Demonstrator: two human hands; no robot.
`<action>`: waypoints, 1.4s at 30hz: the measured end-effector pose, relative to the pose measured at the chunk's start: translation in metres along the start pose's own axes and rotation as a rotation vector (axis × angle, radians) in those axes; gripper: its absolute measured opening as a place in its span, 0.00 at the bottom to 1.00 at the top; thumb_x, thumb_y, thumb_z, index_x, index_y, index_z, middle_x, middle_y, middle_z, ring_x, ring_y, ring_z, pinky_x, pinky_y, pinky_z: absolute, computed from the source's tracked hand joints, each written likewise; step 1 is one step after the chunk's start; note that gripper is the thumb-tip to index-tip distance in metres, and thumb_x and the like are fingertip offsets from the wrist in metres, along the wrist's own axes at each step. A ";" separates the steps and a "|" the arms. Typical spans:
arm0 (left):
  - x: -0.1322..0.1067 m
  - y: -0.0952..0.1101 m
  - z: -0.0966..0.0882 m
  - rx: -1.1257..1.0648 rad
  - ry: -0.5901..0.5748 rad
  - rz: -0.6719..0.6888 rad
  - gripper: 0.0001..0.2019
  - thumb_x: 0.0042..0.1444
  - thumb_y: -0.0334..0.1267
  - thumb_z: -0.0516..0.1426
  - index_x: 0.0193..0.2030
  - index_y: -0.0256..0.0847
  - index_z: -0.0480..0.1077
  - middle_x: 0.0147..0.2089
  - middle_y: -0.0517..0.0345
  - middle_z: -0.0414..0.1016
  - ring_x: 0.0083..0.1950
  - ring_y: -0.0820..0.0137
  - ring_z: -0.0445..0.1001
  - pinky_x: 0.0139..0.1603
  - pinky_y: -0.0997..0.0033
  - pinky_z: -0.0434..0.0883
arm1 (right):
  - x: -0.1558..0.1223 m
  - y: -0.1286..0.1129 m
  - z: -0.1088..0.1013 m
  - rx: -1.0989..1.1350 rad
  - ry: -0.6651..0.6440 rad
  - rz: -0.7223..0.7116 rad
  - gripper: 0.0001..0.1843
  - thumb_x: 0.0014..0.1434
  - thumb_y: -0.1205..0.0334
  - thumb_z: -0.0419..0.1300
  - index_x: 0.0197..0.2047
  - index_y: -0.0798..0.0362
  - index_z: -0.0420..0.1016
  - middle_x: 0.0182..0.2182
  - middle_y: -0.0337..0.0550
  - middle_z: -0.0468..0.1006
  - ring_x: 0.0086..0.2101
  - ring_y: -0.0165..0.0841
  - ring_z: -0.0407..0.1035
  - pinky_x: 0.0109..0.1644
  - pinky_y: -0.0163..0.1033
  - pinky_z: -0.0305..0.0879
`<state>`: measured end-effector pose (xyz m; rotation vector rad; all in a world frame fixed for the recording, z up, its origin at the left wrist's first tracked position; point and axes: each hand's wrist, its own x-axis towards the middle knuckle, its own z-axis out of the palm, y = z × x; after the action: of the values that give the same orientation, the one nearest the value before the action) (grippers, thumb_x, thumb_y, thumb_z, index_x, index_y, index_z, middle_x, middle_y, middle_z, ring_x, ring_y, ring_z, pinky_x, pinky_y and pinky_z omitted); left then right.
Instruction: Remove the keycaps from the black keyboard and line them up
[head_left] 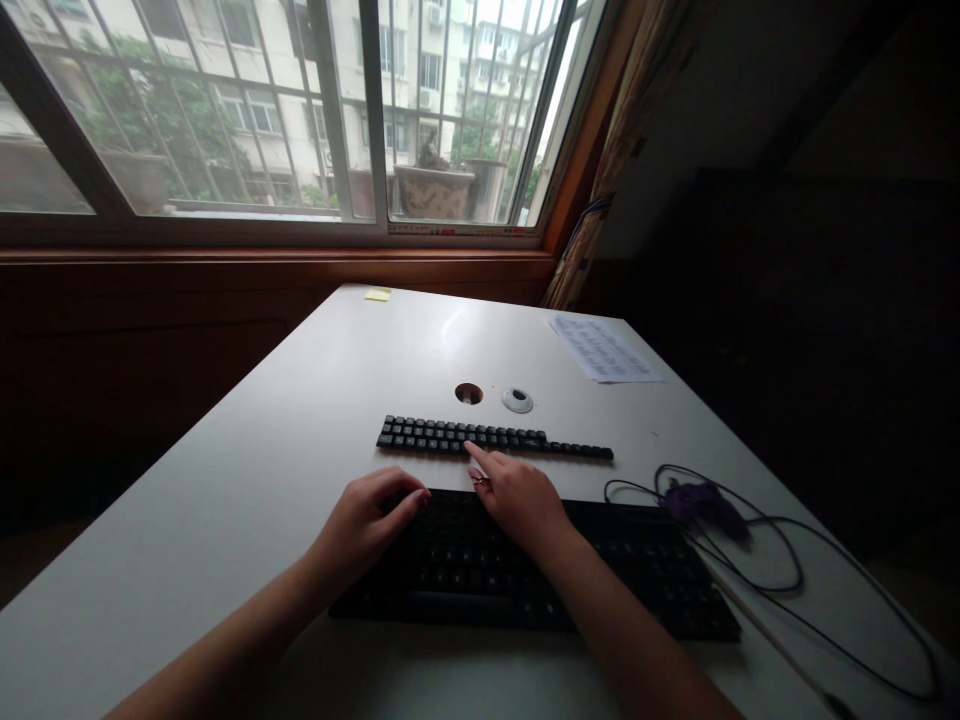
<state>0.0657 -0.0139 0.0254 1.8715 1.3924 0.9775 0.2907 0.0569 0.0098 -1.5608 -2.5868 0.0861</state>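
Note:
A black keyboard (480, 606) lies across the near part of the white desk. Just behind it, black keycaps (502, 437) are lined up in rows. My right hand (521, 500) reaches over the keyboard, its index finger stretched out to the front row of keycaps and its thumb apart from it. Something small and shiny shows by the thumb; I cannot tell whether it is a ring or a held thing. At the keyboard's upper left edge, my left hand (379, 510) is closed, thumb and fingertips together. What they hold, if anything, is hidden. My hands and forearms cover part of the keyboard.
A black cable (799, 575) loops on the right around a dark purple bundle (705, 508). Beyond the keycaps are a desk hole (469, 394) and a white round cover (517, 400). Printed paper (606, 350) and yellow sticky notes (378, 295) lie farther back, below the window.

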 end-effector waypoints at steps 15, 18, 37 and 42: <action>0.000 0.001 0.000 0.007 0.011 0.009 0.09 0.63 0.41 0.55 0.37 0.41 0.75 0.36 0.56 0.78 0.38 0.66 0.74 0.41 0.69 0.69 | 0.000 -0.002 -0.004 -0.006 -0.057 0.015 0.25 0.67 0.56 0.49 0.66 0.41 0.60 0.47 0.42 0.79 0.41 0.37 0.74 0.39 0.38 0.64; 0.000 0.001 0.000 0.007 0.011 0.013 0.10 0.64 0.42 0.54 0.37 0.41 0.75 0.36 0.56 0.78 0.38 0.66 0.74 0.41 0.68 0.69 | 0.000 -0.002 -0.004 -0.003 -0.047 0.010 0.25 0.67 0.56 0.49 0.66 0.41 0.61 0.46 0.42 0.79 0.41 0.37 0.74 0.39 0.39 0.64; 0.000 0.001 0.000 0.011 0.001 0.013 0.09 0.64 0.40 0.55 0.38 0.41 0.74 0.36 0.57 0.77 0.38 0.67 0.75 0.41 0.69 0.69 | -0.002 0.000 -0.002 0.015 0.035 0.020 0.25 0.67 0.56 0.49 0.67 0.44 0.60 0.45 0.44 0.78 0.39 0.37 0.73 0.38 0.39 0.65; 0.000 0.002 -0.001 0.019 0.006 0.025 0.10 0.64 0.41 0.54 0.37 0.41 0.75 0.36 0.56 0.77 0.38 0.66 0.74 0.40 0.69 0.69 | -0.003 0.003 -0.005 0.167 0.229 -0.004 0.20 0.67 0.62 0.49 0.60 0.52 0.69 0.44 0.48 0.78 0.45 0.38 0.71 0.49 0.40 0.65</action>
<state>0.0660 -0.0145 0.0281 1.9052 1.3898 0.9865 0.2955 0.0559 0.0146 -1.4176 -2.3416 0.1126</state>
